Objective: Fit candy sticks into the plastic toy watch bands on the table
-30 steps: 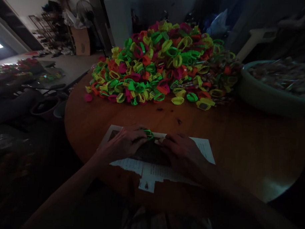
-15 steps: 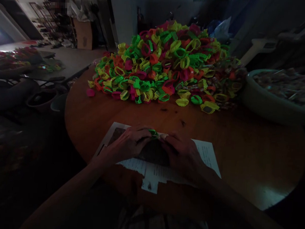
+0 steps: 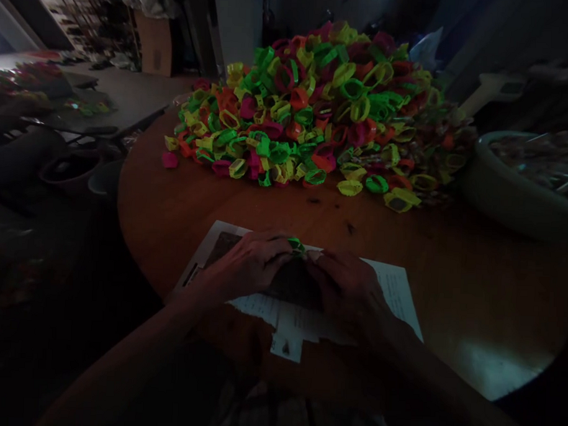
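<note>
My left hand (image 3: 249, 264) and my right hand (image 3: 349, 287) rest close together on a sheet of paper (image 3: 393, 288) near the front edge of a round wooden table (image 3: 181, 209). Both are curled, with fingertips meeting on a small green plastic ring (image 3: 295, 244). The left fingers pinch the ring from the left and the right fingertips touch it from the right. Behind them rises a big heap of rings (image 3: 315, 108) in green, yellow, pink and orange.
A pale green basin (image 3: 508, 196) filled with small dark pieces stands at the right on the table. Dark bowls (image 3: 73, 171) sit on the floor at the left. Another table with colourful pieces (image 3: 41, 86) lies far left.
The view has shifted a little down and right. Both hands stay on the paper with the green ring between the fingertips, which have drawn slightly closer together.
</note>
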{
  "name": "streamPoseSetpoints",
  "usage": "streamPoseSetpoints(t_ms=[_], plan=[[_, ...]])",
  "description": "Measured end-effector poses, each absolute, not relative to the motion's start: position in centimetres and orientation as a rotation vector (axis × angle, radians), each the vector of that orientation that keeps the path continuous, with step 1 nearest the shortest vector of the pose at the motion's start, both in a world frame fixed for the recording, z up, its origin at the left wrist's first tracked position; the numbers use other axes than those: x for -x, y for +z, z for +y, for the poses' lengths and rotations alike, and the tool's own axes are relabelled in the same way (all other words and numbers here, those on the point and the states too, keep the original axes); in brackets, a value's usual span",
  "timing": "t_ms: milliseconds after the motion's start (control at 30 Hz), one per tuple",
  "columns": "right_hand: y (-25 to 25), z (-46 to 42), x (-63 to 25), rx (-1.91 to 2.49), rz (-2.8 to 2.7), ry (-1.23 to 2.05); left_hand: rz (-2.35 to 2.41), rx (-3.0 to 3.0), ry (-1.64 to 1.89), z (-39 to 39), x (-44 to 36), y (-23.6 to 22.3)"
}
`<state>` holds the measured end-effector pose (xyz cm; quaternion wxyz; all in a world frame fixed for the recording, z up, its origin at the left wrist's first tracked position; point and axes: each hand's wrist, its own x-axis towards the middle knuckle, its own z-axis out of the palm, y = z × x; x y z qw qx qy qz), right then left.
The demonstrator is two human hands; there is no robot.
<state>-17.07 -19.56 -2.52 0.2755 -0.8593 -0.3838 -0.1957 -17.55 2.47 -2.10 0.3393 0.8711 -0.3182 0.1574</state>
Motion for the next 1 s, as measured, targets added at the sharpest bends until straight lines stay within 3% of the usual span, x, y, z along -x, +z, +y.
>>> streamPoseSetpoints(t_ms=[400,700,1000], plan=[[-2.3,-18.5,17.5,2.611,-1.083,-0.535,-0.822,-2.291,0.358,2.4,17.5,-1.6],[-2.3,-18.8,17.2,2.301,-0.982,-0.440,-0.873,-2.349,0.315,2.4,17.6,-2.7],[-1.0,-17.5,18.3,2.659,-1.047,-0.425,-0.898,-2.370,0.189,2.8,17.3,-1.7]])
